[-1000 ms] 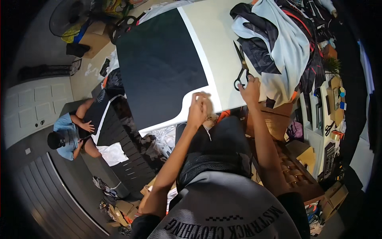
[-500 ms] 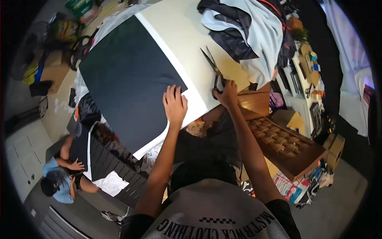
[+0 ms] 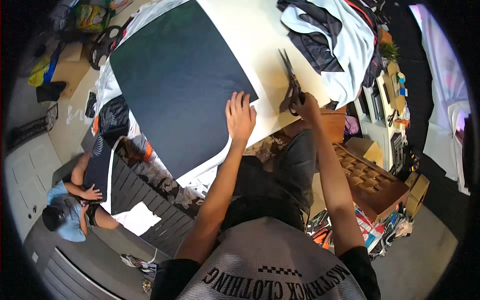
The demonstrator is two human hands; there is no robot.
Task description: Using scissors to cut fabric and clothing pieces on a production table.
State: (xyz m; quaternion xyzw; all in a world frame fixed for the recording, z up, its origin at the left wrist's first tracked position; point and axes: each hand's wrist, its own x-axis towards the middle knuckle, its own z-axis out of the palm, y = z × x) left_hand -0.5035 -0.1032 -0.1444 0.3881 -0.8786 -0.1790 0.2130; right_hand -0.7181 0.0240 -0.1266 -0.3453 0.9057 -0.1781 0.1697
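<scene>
A large dark panel with white edges (image 3: 182,85), apparently fabric, is spread over the pale tabletop (image 3: 240,20). My left hand (image 3: 241,117) rests on it palm down near its right corner, fingers outstretched and holding nothing. To the right, my right hand (image 3: 308,108) grips a pair of scissors (image 3: 292,75) by the handles at the table's near edge. The blades point away from me, slightly parted, with no cloth between them. A shadow falls on the table beside the handles.
Piled black and light blue garments (image 3: 345,55) cover the table's far right. A woven-pattern wooden piece (image 3: 367,172) stands right of my legs, near a white shelf (image 3: 375,107). At the lower left, another person (image 3: 70,210) sits beside a dark slatted surface (image 3: 150,200).
The view has shifted, so the table appears farther right and higher. The scissor blades are closer together. My left hand remains on the dark panel.
</scene>
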